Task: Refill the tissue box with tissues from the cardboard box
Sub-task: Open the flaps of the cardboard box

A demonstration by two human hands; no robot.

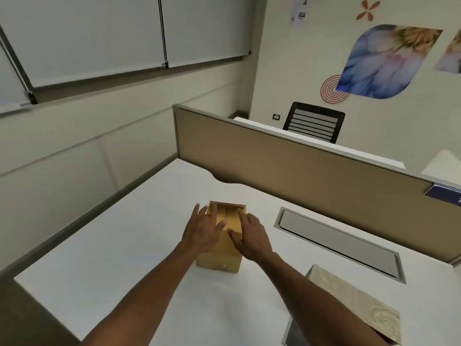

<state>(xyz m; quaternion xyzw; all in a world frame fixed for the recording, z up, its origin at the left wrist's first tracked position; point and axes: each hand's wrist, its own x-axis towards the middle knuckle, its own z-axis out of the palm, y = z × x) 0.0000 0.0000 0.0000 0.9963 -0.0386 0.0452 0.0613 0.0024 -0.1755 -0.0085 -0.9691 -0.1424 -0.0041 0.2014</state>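
A brown cardboard box [220, 262] stands upright in the middle of the white desk [129, 248], its top flaps folded over. My left hand [200, 232] lies flat on the left top flap, fingers spread. My right hand [250, 236] rests on the right top flap, fingers spread too. Neither hand grips anything. The box's contents are hidden. A beige patterned tissue box [354, 299] sits at the desk's near right, partly behind my right forearm and partly cut off by the frame.
A grey cable hatch [339, 242] is set into the desk on the right. A tan partition [287, 171] runs along the desk's far side. Beyond it stands a black chair [314, 122]. The desk's left edge drops to the floor.
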